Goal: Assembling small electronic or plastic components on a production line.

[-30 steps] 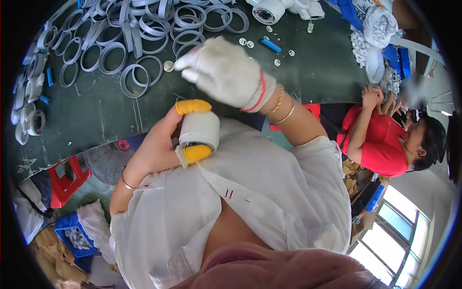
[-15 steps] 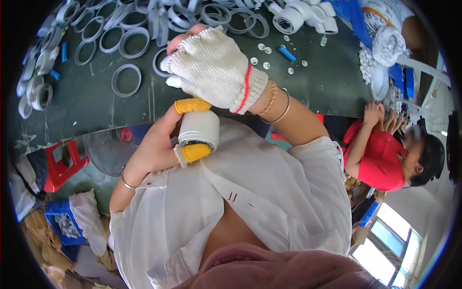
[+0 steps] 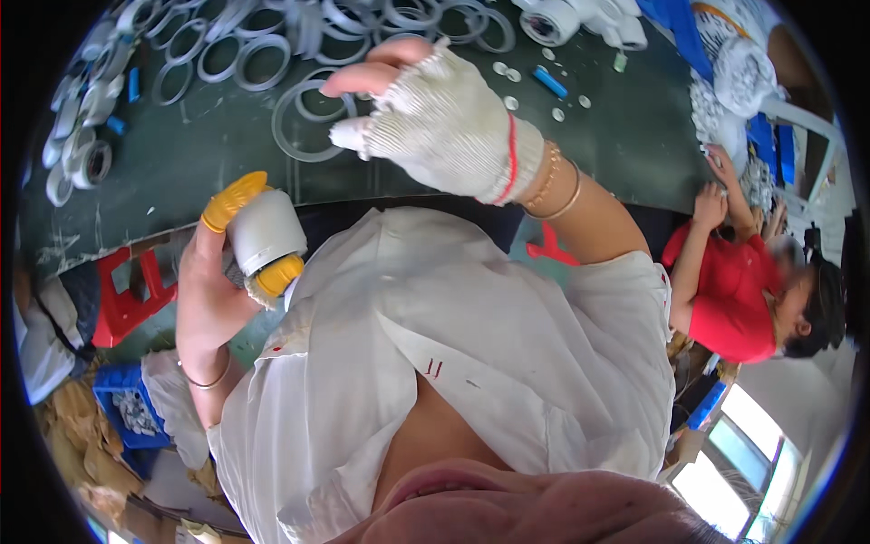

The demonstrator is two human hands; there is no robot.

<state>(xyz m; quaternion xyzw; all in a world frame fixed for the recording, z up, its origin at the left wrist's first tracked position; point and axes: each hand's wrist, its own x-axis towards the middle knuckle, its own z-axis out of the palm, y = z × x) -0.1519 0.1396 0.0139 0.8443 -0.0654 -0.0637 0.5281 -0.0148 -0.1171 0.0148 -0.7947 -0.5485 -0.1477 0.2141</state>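
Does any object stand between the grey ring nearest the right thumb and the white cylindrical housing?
Nothing visible does: between the grey ring and the white cylindrical housing held in the left hand, only dark green tabletop shows.

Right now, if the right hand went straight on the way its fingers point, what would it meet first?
The right hand would probably meet the large ring first; depth is unclear.

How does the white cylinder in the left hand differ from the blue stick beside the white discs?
The white cylinder is wide; the blue stick is slim. The left hand holds the white cylinder, while the blue stick lies on the table. Both look roughly cylindrical.
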